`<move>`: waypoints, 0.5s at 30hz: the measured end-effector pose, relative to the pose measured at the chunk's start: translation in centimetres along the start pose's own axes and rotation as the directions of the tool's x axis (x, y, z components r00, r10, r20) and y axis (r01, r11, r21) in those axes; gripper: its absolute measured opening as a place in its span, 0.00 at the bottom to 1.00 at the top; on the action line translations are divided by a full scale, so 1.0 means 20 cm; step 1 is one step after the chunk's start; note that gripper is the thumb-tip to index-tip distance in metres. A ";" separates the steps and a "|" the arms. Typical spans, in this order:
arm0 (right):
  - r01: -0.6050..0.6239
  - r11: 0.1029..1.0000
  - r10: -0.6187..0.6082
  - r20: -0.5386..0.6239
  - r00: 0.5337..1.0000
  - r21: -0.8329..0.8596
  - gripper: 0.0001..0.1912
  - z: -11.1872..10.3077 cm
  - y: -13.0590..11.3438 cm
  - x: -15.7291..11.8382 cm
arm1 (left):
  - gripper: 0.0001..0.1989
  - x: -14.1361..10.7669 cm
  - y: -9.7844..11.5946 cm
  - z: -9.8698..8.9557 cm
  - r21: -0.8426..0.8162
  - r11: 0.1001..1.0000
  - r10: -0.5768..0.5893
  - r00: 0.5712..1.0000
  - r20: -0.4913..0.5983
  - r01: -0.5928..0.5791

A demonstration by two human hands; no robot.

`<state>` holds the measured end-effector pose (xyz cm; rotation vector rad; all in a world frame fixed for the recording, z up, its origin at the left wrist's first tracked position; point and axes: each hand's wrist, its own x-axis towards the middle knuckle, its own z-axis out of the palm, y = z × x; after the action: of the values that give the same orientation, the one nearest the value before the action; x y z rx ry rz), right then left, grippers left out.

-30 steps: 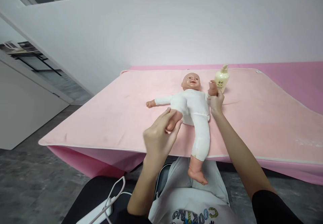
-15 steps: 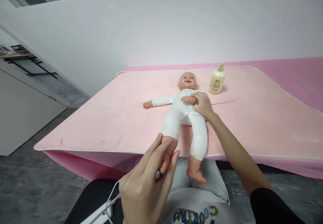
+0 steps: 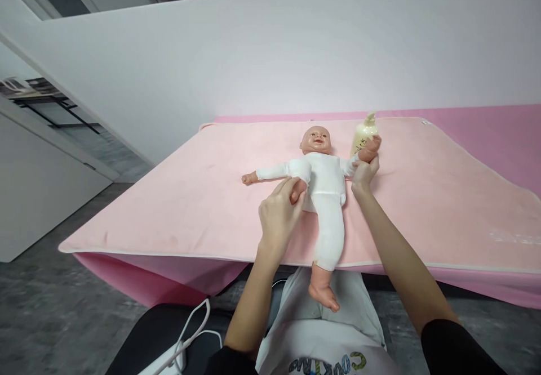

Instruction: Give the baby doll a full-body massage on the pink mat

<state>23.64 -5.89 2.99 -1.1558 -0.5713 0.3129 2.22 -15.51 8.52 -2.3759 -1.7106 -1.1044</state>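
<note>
A baby doll with a white cloth body lies face up on a pink blanket, its head toward the wall. My left hand is wrapped round the foot of the doll's leg on the left side, which is bent up toward its belly. With my right hand I grip the doll's arm on the right side near its wrist, held out to the side. The doll's other arm stretches out to the left, and its other leg hangs straight over the table's front edge.
A pale yellow pump bottle stands behind the doll's raised hand. A white wall rises beyond the table. White cables and a white device lie on a black seat at the lower left.
My left hand has moved forward, bending the doll's leg up toward its body. My right hand has moved outward and up, taking the doll's arm from its chest out to the right.
</note>
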 end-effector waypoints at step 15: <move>-0.103 0.991 0.111 0.090 0.990 -0.090 0.17 0.01 0.05 -0.01 | 0.13 -0.01 0.01 0.00 -0.046 0.998 0.048 0.999 -0.014 -0.048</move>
<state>23.37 -5.45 2.16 -1.2615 -0.6117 0.4413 2.28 -15.77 8.41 -2.4176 -1.6322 -1.1631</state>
